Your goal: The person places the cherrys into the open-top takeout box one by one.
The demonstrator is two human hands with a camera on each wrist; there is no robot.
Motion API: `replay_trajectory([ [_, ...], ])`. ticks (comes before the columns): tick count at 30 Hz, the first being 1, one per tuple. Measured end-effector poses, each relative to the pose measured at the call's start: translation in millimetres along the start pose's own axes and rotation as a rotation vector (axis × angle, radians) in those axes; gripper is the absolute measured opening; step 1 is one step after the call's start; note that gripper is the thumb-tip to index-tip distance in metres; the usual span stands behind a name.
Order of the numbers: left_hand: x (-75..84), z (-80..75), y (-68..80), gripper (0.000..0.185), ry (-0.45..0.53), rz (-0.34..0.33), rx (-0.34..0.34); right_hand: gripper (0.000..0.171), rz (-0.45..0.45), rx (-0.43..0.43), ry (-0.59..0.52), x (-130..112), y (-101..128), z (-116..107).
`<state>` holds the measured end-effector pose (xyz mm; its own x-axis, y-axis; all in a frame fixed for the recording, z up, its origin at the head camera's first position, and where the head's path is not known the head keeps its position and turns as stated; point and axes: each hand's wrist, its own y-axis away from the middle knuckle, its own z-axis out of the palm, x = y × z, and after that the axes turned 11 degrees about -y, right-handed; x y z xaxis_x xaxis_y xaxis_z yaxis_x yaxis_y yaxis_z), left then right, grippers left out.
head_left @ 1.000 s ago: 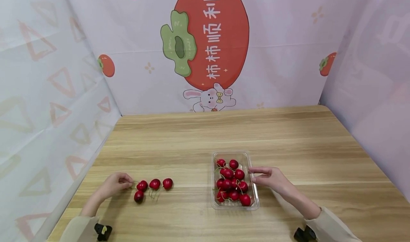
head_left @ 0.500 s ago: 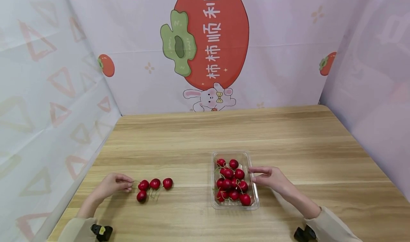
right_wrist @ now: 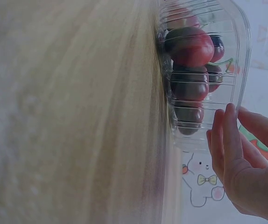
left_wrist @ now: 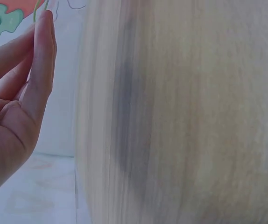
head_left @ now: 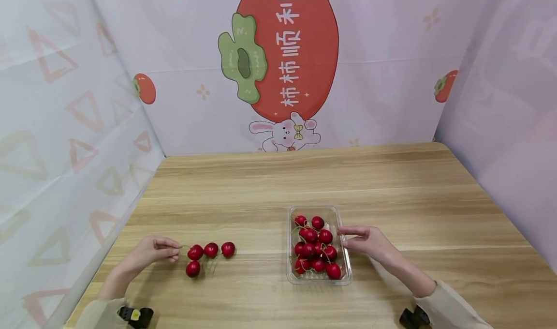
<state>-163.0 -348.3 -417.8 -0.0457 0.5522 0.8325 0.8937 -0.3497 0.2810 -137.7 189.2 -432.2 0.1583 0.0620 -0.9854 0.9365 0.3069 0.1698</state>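
Observation:
In the head view my left hand [head_left: 153, 251] pinches a thin green stem at the left of the table. The stem runs to a red cherry [head_left: 195, 252], and another cherry [head_left: 193, 269] touches it on the near side. Two more cherries lie just right of these, one of them a dark red cherry [head_left: 228, 249]. The left wrist view shows the stem [left_wrist: 36, 10] between thumb and fingertips. My right hand [head_left: 370, 242] holds the right rim of a clear plastic box [head_left: 348, 276]; in the right wrist view the rim sits between thumb and fingers [right_wrist: 232, 135].
Several cherries [head_left: 309, 250] with stems fill much of the box. The wooden table [head_left: 261, 184] extends behind and to both sides. Printed cloth [head_left: 374, 77] hangs at the back and along the sides.
The pinched cherry and the one touching it have shifted slightly right. My left forearm has swung a little left. My right hand and the box stay put.

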Motion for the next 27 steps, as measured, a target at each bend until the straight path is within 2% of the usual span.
replay_trajectory([
  [6, 7.6, 2.0, 1.7, 0.042, -0.004, -0.032, 0.005, 0.049, 0.003, -0.001, 0.002, 0.1, 0.2, 0.0],
  [16, 23.6, 7.8, -3.6, 0.04, 0.0, -0.062, 0.021, 0.049, -0.002, -0.003, 0.003, -1.1, 0.8, 0.1],
  [27, 47.1, 19.6, -11.1, 0.039, 0.043, -0.051, 0.041, 0.05, 0.008, -0.006, 0.009, -1.3, 1.4, 0.0],
])
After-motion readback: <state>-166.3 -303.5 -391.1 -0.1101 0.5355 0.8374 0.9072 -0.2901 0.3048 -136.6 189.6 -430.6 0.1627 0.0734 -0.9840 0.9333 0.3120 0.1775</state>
